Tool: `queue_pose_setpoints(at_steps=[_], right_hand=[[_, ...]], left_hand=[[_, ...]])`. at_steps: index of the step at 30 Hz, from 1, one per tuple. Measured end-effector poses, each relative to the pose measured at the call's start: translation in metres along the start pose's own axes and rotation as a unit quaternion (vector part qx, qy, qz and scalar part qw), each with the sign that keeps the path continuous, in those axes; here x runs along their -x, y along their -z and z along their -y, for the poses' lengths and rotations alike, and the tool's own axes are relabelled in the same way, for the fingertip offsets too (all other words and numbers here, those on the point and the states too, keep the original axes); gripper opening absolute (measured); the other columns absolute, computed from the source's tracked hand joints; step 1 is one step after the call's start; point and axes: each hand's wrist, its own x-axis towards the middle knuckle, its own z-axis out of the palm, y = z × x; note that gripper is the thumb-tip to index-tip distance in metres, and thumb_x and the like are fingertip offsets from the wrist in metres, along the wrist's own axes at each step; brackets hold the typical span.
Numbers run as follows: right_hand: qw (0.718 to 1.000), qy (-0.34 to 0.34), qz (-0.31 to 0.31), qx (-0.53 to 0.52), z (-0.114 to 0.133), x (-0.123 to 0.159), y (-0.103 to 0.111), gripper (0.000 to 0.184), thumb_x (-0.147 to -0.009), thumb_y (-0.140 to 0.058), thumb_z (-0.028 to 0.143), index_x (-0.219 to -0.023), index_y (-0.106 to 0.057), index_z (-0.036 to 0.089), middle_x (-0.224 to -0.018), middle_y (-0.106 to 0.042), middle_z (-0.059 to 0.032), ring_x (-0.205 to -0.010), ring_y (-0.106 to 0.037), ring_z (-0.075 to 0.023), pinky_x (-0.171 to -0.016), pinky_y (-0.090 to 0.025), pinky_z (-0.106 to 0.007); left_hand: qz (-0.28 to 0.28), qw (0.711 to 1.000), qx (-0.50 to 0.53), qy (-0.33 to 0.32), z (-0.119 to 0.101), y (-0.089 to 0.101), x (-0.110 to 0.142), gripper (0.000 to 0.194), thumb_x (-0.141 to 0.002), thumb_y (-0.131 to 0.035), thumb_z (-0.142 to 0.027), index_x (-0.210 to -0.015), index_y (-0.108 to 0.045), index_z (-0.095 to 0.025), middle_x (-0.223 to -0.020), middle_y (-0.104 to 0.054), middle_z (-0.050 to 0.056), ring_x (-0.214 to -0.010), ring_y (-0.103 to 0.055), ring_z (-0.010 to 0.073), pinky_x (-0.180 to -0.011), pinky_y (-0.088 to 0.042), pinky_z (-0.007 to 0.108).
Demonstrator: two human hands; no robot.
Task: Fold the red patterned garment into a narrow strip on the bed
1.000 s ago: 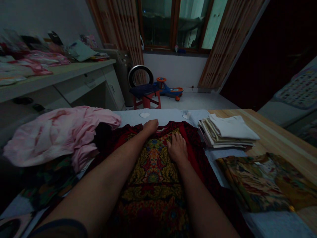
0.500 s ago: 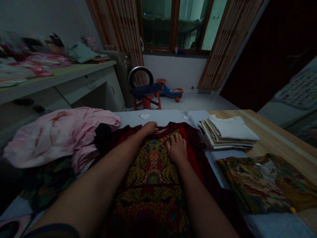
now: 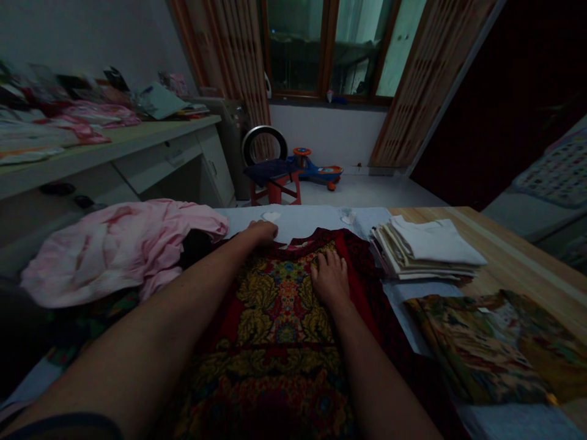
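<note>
A dark red patterned shirt (image 3: 287, 305) with a gold and multicoloured front panel lies spread before me, its neckline at the far end. My left hand (image 3: 263, 233) is closed at the shirt's far left shoulder, beside the collar, and appears to pinch the cloth there. Flat on the upper right of the panel rests my right hand (image 3: 331, 278), fingers spread. To the left is a crumpled pink garment (image 3: 123, 250) with a black piece of cloth (image 3: 196, 247) against it. A folded brown-green patterned garment (image 3: 486, 342) lies to the right.
A stack of folded light clothes (image 3: 428, 247) stands at the table's far right. Beyond the table are a red stool (image 3: 275, 190) and a blue ride-on toy (image 3: 316, 170). A cluttered desk (image 3: 160, 143) runs along the left wall.
My left hand has shifted left from the collar to the shoulder, and the shirt's upper left looks flatter. My right hand stays flat on the panel. The view has tilted slightly.
</note>
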Motion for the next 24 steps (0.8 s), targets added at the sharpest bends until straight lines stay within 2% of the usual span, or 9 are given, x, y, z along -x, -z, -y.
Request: queue_pose_setpoints(at_steps=[5, 10, 12, 18, 24], right_hand=[[0.999, 0.029, -0.009, -0.013, -0.001, -0.002, -0.003, 0.042, -0.094, -0.045, 0.032, -0.133, -0.054, 0.021, -0.149, -0.042, -0.0121, -0.139, -0.031, -0.0291, -0.115, -0.017, -0.051], [0.999, 0.041, -0.010, -0.019, -0.003, -0.002, -0.004, 0.043, -0.094, -0.045, 0.032, -0.134, -0.053, 0.021, -0.148, -0.044, -0.0113, -0.138, -0.033, -0.0287, -0.115, -0.017, -0.049], [0.998, 0.052, -0.010, -0.020, -0.002, -0.002, -0.003, 0.043, -0.094, -0.045, 0.030, -0.135, -0.053, 0.020, -0.147, -0.044, -0.0112, -0.138, -0.033, -0.0275, -0.116, -0.017, -0.048], [0.997, 0.069, 0.005, -0.019, -0.003, -0.002, -0.004, 0.045, -0.095, -0.042, 0.028, -0.137, -0.050, 0.018, -0.147, -0.045, -0.0113, -0.137, -0.035, -0.0263, -0.116, -0.018, -0.046], [0.997, 0.070, 0.013, -0.020, -0.003, -0.002, -0.004, 0.045, -0.096, -0.041, 0.031, -0.139, -0.049, 0.019, -0.148, -0.044, -0.0109, -0.138, -0.034, -0.0264, -0.115, -0.020, -0.046]], left_hand=[[0.018, 0.999, 0.038, -0.021, -0.010, -0.003, 0.005, 0.034, -0.068, -0.069, -0.036, -0.102, -0.069, -0.029, -0.112, -0.071, 0.002, -0.102, -0.062, 0.0228, -0.086, -0.046, 0.031], [0.027, 0.997, 0.058, -0.033, -0.013, -0.002, 0.007, 0.019, -0.068, -0.068, -0.029, -0.086, -0.073, -0.026, -0.090, -0.074, -0.002, -0.084, -0.064, 0.0174, -0.072, -0.045, 0.023], [0.008, 0.998, 0.058, -0.025, -0.013, -0.002, 0.006, 0.018, -0.069, -0.067, -0.030, -0.085, -0.073, -0.025, -0.090, -0.074, -0.001, -0.087, -0.064, 0.0186, -0.073, -0.044, 0.024], [-0.080, 0.996, 0.045, 0.007, -0.011, -0.013, 0.001, 0.019, -0.075, -0.065, -0.033, -0.092, -0.071, -0.027, -0.107, -0.070, 0.004, -0.108, -0.058, 0.0268, -0.087, -0.043, 0.034], [-0.150, 0.988, 0.034, 0.024, -0.010, -0.024, 0.015, 0.025, -0.084, -0.057, -0.038, -0.105, -0.068, -0.029, -0.123, -0.061, 0.008, -0.119, -0.051, 0.0303, -0.098, -0.039, 0.042]])
